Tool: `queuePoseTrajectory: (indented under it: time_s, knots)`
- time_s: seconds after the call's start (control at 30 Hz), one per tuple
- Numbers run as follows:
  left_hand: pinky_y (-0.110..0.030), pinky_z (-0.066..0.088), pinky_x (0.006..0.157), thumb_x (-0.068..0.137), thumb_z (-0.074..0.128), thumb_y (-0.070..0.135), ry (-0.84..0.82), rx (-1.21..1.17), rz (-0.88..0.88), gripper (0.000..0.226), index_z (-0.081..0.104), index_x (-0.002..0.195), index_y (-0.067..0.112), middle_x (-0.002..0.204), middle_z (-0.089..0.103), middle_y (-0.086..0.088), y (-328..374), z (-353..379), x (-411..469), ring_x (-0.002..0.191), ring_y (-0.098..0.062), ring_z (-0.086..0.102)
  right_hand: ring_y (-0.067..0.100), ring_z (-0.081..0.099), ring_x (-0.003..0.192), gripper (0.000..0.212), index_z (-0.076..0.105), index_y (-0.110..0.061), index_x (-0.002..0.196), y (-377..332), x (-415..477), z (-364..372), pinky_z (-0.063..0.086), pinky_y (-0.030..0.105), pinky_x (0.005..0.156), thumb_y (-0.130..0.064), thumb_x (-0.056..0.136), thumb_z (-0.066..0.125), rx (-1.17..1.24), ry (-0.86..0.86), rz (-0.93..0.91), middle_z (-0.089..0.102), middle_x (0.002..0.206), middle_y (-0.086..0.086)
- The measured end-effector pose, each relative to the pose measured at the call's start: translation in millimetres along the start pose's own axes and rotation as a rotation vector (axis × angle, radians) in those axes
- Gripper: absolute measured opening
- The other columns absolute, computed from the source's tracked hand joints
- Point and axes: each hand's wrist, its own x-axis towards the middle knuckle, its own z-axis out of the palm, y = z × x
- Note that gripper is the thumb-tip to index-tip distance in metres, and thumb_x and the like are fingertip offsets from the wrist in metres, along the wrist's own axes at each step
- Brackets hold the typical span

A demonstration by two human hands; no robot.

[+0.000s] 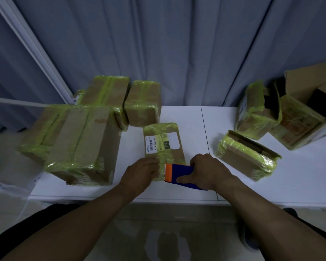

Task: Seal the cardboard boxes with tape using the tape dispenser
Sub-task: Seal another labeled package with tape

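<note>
Cardboard boxes [83, 140] wound in green tape crowd the left of the white surface [192, 117]; open ones [258, 113] wait at right. At lower centre the small labelled box [164, 146] looks mid-seal: the left grip [141, 172] presses flat on it, and the right grip [207, 170] clasps the blue-orange tape dispenser [179, 175] at its near edge. Next, probably, the strip needs a clean cut.

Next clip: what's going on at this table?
A person is taping a small labelled box in the middle of a white table. The left hand lies on the box's near left part, apparently steadying it. The right hand grips a blue and orange tape dispenser at the box's near end. Taped boxes are piled on the left. On the right, open boxes are still unsealed.
</note>
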Motion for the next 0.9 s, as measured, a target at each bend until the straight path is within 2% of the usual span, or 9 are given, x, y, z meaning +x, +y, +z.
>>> queuePoseTrajectory:
  time_s: [0.1,0.27,0.4,0.47,0.63,0.7,0.77,0.83,0.9]
  knots:
    - [-0.035,0.063,0.068,0.073,0.087,0.012,0.009,-0.012,-0.012,0.022,0.079,0.093,0.014,0.102,0.075,-0.003,1.8,-0.5,-0.1,0.09,-0.023,0.072,0.009,0.064,0.071,0.054,0.062,-0.022,0.085,1.7,-3.7,-3.9,0.054,0.026,0.062,-0.071,0.069,0.08,0.048,-0.014,-0.025,0.06,0.072,-0.009]
    - [-0.034,0.054,0.085,0.081,0.08,0.01,0.011,-0.056,-0.043,0.022,0.076,0.103,0.009,0.108,0.074,-0.009,4.8,3.3,2.0,0.096,-0.026,0.071,0.01,0.066,0.073,0.056,0.068,-0.02,0.091,6.1,-14.8,-15.7,0.06,0.03,0.068,-0.071,0.072,0.078,0.048,-0.002,-0.036,0.066,0.078,-0.006]
    - [-0.037,0.053,0.086,0.079,0.082,0.008,0.042,-0.057,-0.041,0.025,0.076,0.102,0.007,0.108,0.074,-0.011,4.8,2.5,2.7,0.095,-0.028,0.072,0.008,0.065,0.073,0.059,0.068,-0.021,0.094,19.5,-22.3,-29.1,0.059,0.027,0.068,-0.074,0.07,0.077,0.012,0.012,0.015,0.066,0.079,-0.008]
    - [-0.035,0.05,0.092,0.082,0.08,0.009,0.041,-0.065,-0.044,0.024,0.076,0.105,0.008,0.112,0.073,-0.01,2.3,3.6,2.7,0.101,-0.028,0.07,0.008,0.065,0.072,0.061,0.067,-0.024,0.092,28.2,-23.6,-35.1,0.06,0.028,0.069,-0.078,0.066,0.076,0.001,0.023,0.039,0.066,0.078,-0.008]
    - [-0.026,0.047,0.097,0.084,0.071,0.004,0.068,-0.12,0.08,0.026,0.07,0.11,0.007,0.112,0.07,-0.011,-2.1,11.4,1.9,0.105,-0.015,0.056,0.006,0.062,0.068,0.058,0.066,-0.022,0.089,31.2,-20.5,-31.2,0.057,0.026,0.065,-0.074,0.067,0.078,-0.036,0.06,0.053,0.062,0.074,-0.01]
    - [-0.034,0.056,0.089,0.085,0.071,0.002,0.025,-0.085,0.066,0.03,0.066,0.112,0.011,0.114,0.067,-0.008,-0.4,10.8,1.1,0.105,-0.016,0.056,0.006,0.06,0.067,0.059,0.066,-0.021,0.094,27.4,-18.5,-29.4,0.053,0.024,0.063,-0.073,0.069,0.078,-0.061,0.063,0.056,0.058,0.072,-0.011]
    - [-0.037,0.061,0.077,0.077,0.079,0.002,0.001,0.011,0.049,0.043,0.063,0.115,0.015,0.116,0.065,-0.005,6.4,8.1,1.4,0.106,-0.022,0.062,0.009,0.06,0.07,0.063,0.068,-0.018,0.101,24.3,-15.5,-30.7,0.052,0.024,0.063,-0.072,0.07,0.078,-0.061,0.051,0.069,0.056,0.073,-0.009]
    - [-0.033,0.057,0.087,0.072,0.084,0.005,-0.004,0.052,0.069,0.055,0.062,0.12,0.019,0.12,0.064,-0.003,16.4,6.6,4.2,0.11,-0.022,0.062,0.01,0.061,0.072,0.066,0.069,-0.016,0.104,23.7,-12.9,-33.8,0.052,0.025,0.063,-0.072,0.07,0.079,-0.044,0.029,0.086,0.056,0.073,-0.009]
    - [-0.035,0.048,0.101,0.078,0.082,0.014,0.019,0.015,0.103,0.053,0.062,0.126,0.02,0.128,0.062,-0.003,21.0,8.3,6.0,0.121,-0.022,0.058,0.01,0.06,0.072,0.068,0.069,-0.015,0.107,23.1,-11.8,-35.7,0.052,0.024,0.063,-0.072,0.071,0.079,-0.036,0.007,0.097,0.056,0.073,-0.009]
